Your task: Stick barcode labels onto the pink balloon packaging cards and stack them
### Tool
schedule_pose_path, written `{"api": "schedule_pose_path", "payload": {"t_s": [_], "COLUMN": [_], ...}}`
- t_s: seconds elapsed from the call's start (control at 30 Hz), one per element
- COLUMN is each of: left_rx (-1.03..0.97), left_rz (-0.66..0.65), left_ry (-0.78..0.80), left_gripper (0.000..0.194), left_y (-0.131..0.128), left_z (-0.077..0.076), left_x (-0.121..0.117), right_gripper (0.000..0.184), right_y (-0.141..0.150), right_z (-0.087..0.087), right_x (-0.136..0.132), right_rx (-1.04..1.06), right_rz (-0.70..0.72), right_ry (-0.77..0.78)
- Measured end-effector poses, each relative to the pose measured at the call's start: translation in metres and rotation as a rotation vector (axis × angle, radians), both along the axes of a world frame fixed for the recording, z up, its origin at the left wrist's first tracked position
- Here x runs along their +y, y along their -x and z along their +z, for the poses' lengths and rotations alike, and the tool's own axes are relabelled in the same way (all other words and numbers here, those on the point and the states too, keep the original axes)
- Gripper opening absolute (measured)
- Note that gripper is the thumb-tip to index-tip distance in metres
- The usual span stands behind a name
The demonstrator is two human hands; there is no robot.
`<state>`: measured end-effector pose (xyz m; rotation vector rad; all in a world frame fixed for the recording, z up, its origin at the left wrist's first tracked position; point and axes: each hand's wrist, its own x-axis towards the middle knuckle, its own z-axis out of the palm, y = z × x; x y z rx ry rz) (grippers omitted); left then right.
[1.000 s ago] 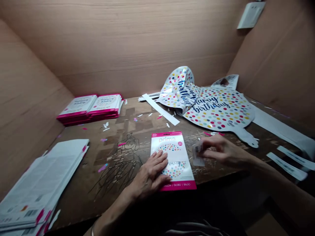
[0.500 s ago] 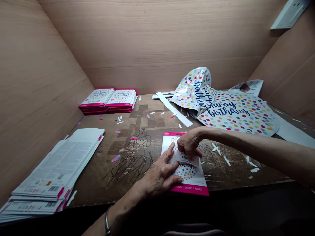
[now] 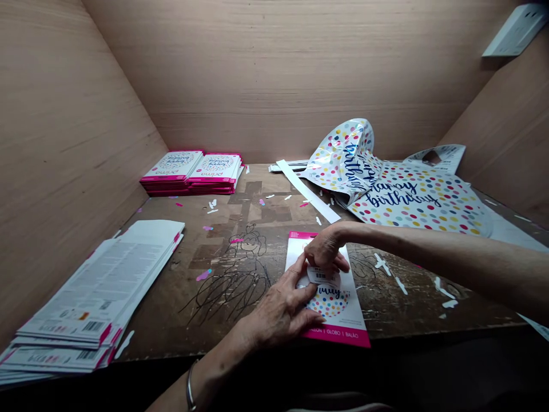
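Note:
A white balloon packet (image 3: 349,320) with pink bands, printed dots and lettering lies on the table before me. My left hand (image 3: 283,306) rests on its left side, fingers spread, thumb beside a curved white flap with a barcode (image 3: 322,277). Over the packet's upper part my right hand (image 3: 325,249) is curled, its knuckles bent down. Its fingertips are at the upper edge of the barcoded flap, partly hidden. Forefingers of both hands meet or nearly meet there.
Printed cards (image 3: 86,280) lie stacked at left. Finished-looking pink-edged packets (image 3: 214,169) stand in two piles at the back. Dotted balloons (image 3: 412,197) spread at back right, beside a white strip (image 3: 309,191). Paper scraps (image 3: 380,263) dot the table; wooden walls (image 3: 274,80) enclose it.
My right hand has shifted slightly left and down on the packet, closer to my left forefinger. The barcoded flap sits lower and shows less width. The whole view has moved slightly.

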<state>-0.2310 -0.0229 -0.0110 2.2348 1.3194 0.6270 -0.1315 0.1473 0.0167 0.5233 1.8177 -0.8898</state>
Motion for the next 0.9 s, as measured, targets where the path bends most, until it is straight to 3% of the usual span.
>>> {"api": "schedule_pose_path", "payload": {"t_s": [0.3,0.53,0.63,0.77,0.9], "left_rx": [0.015,0.024,0.088,0.15,0.206], "left_rz": [-0.023,0.025,-0.014,-0.048,-0.08], "left_ry": [-0.012,0.011,0.002,-0.008,-0.014], "left_gripper": [0.032,0.07,0.067,0.062,0.064], "left_y": [0.0,0.001,0.0,0.0,0.001], "left_z": [0.004,0.0,0.0,0.002,0.002], "left_x": [0.0,-0.001,0.0,0.002,0.003], "right_gripper": [0.011,0.009,0.009,0.016,0.019], "right_y": [0.003,0.005,0.007,0.0,-0.022], "right_z": [0.005,0.005,0.004,0.008,0.01], "right_x": [-0.007,-0.009,-0.01,-0.012,-0.01], "right_rx": [-0.014,-0.037,-0.077,-0.081,0.012], "right_rz": [0.027,0.024,0.01,-0.079,-0.257], "right_ry": [-0.078,-0.119,-0.124,-0.131,-0.147]}}
